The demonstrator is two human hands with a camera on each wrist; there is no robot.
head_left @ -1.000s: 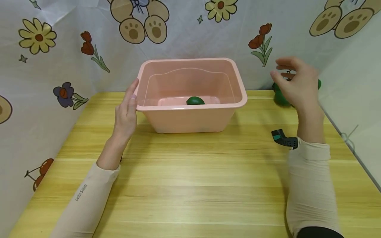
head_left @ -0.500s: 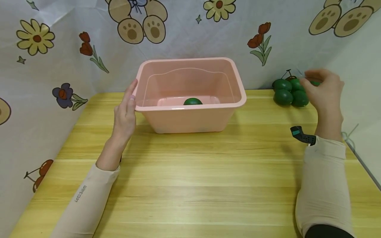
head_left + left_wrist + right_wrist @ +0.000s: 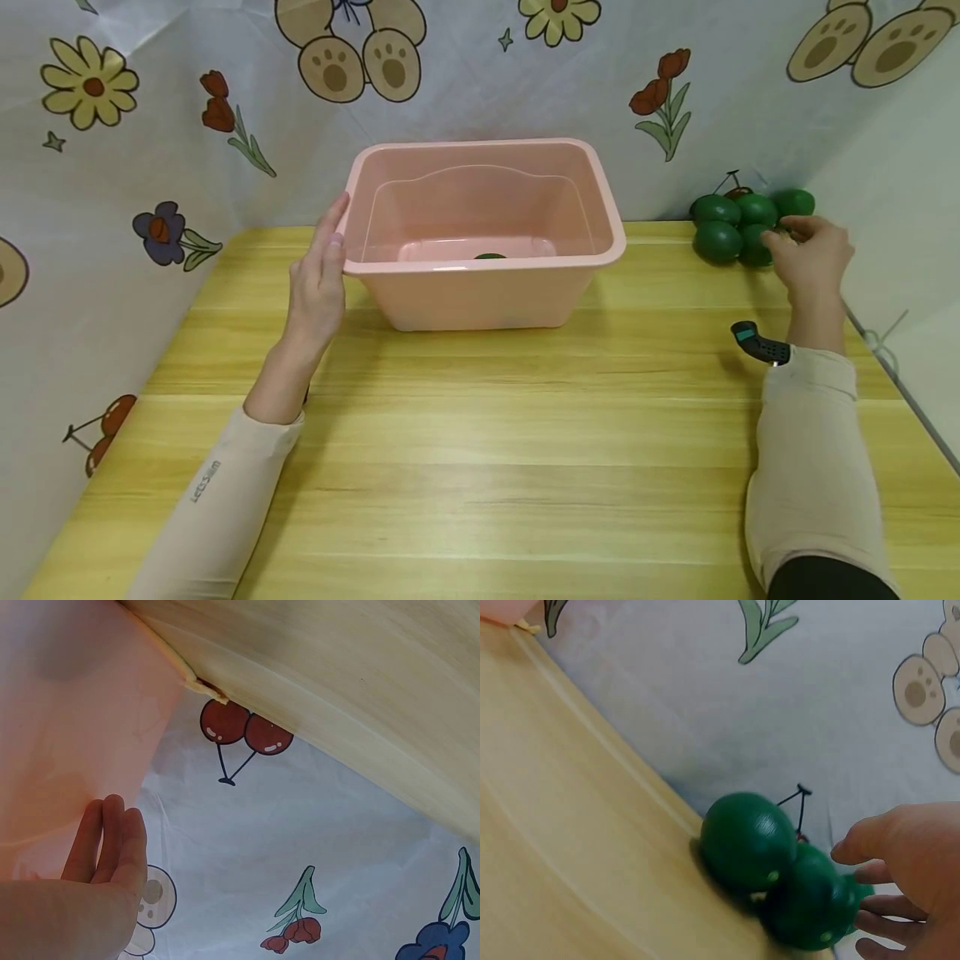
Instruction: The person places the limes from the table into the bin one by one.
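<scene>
In the head view, a pink plastic basin (image 3: 480,296) stands at the back centre of the table. My left hand (image 3: 317,292) lies along its left side, fingers straight against the outer wall, as the left wrist view also shows. A sliver of a dark green fruit (image 3: 490,256) shows inside over the front rim. At the back right, several glossy green oval fruits (image 3: 717,242), lime-like with pale ends, lie bunched together. My right hand (image 3: 813,258) is at the right of this bunch; in the right wrist view, thumb and fingers are apart, fingertips close beside the fruits (image 3: 748,841).
The wooden table (image 3: 525,467) meets a white cloth backdrop (image 3: 480,108) printed with flowers and paws right behind the basin and the fruits. A grey edge line (image 3: 911,408) with a thin tie runs along the table's right side.
My right hand has moved right from over the fruits, then lowered beside them, uncovering most of the bunch. The fruit in the basin shows less above the front rim. My left hand stays.
</scene>
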